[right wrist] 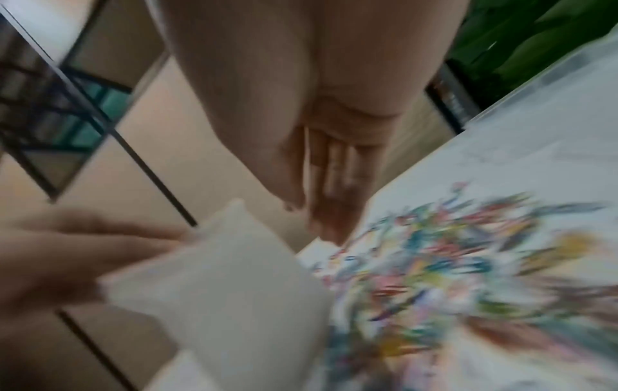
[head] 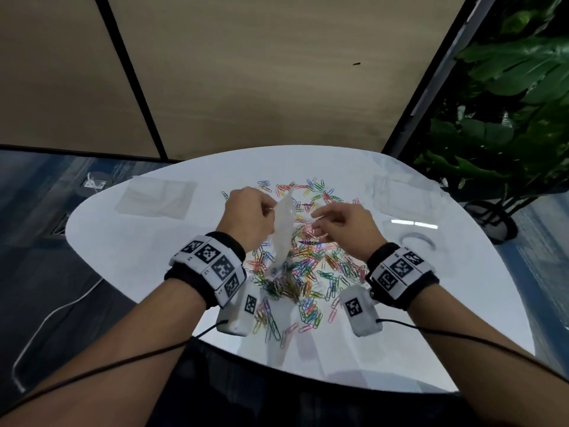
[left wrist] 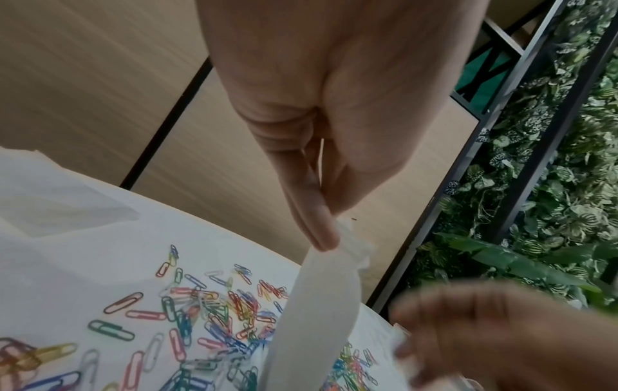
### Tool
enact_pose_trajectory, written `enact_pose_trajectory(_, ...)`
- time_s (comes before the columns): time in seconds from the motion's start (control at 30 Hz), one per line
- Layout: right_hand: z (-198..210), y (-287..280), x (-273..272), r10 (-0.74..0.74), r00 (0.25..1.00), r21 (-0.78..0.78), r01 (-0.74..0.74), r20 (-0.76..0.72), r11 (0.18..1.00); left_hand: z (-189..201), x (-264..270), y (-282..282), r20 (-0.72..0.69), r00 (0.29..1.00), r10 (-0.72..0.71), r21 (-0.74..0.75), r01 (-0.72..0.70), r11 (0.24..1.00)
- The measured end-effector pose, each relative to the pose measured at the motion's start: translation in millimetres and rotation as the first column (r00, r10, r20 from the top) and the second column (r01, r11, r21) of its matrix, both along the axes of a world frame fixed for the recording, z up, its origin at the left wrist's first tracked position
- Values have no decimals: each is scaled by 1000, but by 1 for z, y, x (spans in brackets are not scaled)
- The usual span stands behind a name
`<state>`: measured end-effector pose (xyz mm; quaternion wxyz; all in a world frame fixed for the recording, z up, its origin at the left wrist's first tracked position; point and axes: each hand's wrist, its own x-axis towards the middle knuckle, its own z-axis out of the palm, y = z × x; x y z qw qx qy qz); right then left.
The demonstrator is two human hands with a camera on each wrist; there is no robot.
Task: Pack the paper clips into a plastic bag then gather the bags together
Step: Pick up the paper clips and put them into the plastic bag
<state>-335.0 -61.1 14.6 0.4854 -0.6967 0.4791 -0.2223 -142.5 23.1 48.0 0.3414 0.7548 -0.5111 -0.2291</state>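
Left hand (head: 251, 215) pinches plastic bag (head: 283, 232) by its top edge — clips bunched inside. Right hand (head: 345, 224) beside it, fingers loosely spread, above paper clips (head: 317, 266).

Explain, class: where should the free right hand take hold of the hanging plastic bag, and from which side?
Grip the bag by its top rim, opposite the left hand's pinch, approaching from the right. It hangs upright with clips weighing its bottom; the right hand is beside the rim.

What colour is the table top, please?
White and glossy table top; clearest in the head view.
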Motion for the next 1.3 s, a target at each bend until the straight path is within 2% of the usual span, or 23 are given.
enact_pose_trajectory(0.03, -10, -4, -14, 20, 968, -70, -38, -251, 997, 2, 2, 1, -5, 1000, 10, -2, -10, 1000)
enact_pose_trajectory(0.07, -22, -6, -29, 68, 843, -74, -126, -534, 989, 3, 4, 2, -8, 1000, 20, -5, -20, 1000)
enact_pose_trajectory(0.1, -37, -5, -43, 127, 674, -3, -189, -728, 982, 5, 6, 3, -9, 1000, 27, -8, -27, 1000)
enact_pose_trajectory(0.13, -50, -1, -53, 177, 538, 80, -200, -824, 977, 6, 7, 3, -9, 999, 31, -11, -31, 999)
enact_pose_trajectory(0.17, -63, 4, -60, 206, 472, 132, -186, -857, 974, 7, 9, 4, -7, 999, 31, -12, -31, 999)
enact_pose_trajectory(0.2, -72, 10, -62, 208, 468, 137, -181, -859, 974, 8, 11, 5, -2, 1000, 29, -10, -29, 1000)
enact_pose_trajectory(0.33, -83, 30, -44, 151, 595, -8, -257, -790, 966, 7, 16, 8, 36, 999, 14, -1, -14, 1000)
enact_pose_trajectory(0.5, -92, 39, -20, 144, 619, -174, -424, -772, 889, 6, 19, 13, 48, 999, -13, 36, 11, 999)
enact_pose_trajectory(0.63, -90, 29, -13, 102, 619, -225, -428, -779, 875, 9, 23, 18, 66, 997, -34, 42, 32, 999)
enact_pose_trajectory(0.7, -82, 19, -18, 68, 668, -205, -322, -741, 924, 10, 24, 19, 72, 997, -41, 54, 37, 998)
enact_pose_trajectory(0.8, -66, 0, -30, -45, 802, -141, -49, -596, 989, 10, 22, 17, 74, 996, -54, 76, 48, 996)
enact_pose_trajectory(0.83, -59, -4, -33, -79, 870, -49, 63, -487, 997, 9, 21, 16, 76, 995, -59, 80, 53, 995)
enact_pose_trajectory(0.87, -49, -7, -33, -122, 940, 93, 159, -320, 983, 9, 19, 16, 78, 995, -66, 84, 59, 995)
enact_pose_trajectory(0.9, -36, -7, -30, -183, 977, 251, 206, -111, 946, 9, 18, 15, 82, 994, -75, 89, 68, 994)
enact_pose_trajectory(0.97, -7, -3, -19, -254, 944, 469, 129, 213, 874, 8, 15, 14, 95, 991, -94, 100, 84, 991)
enact_pose_trajectory(1.07, 23, 8, 5, -253, 859, 582, -63, 445, 811, 6, 10, 11, 104, 988, -114, 106, 103, 989)
enact_pose_trajectory(1.13, 24, 16, 21, -232, 846, 585, -111, 479, 803, 4, 3, 9, 100, 986, -136, 101, 125, 987)
enact_pose_trajectory(1.17, 21, 20, 28, -226, 862, 575, -88, 453, 814, 4, 0, 8, 96, 984, -147, 98, 137, 986)
enact_pose_trajectory(1.3, 6, 30, 47, -249, 929, 417, 118, 275, 901, 1, -11, 5, 62, 989, -134, 86, 128, 988)
